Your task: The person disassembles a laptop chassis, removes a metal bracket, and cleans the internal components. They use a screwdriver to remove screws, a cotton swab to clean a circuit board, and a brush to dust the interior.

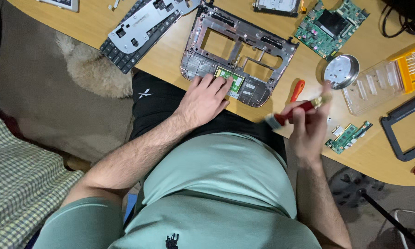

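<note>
The right hand (309, 127) has a tight grip on a red brush (294, 111), just beside the grey laptop frame (237, 50); the left hand (203, 99) lies flat on that frame.

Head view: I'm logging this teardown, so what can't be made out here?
- Small green board in the laptop frame: partly hidden under left hand fingers.
- Brush in right hand: motion-blurred, handle covered.
- Drive: cut by top edge.
- Yellow bit case: cut by right edge.

Wooden table (97, 18); laptop frame (239, 50), keyboard (138, 32), circuit boards (331, 25), metal dish (341, 71)
</note>
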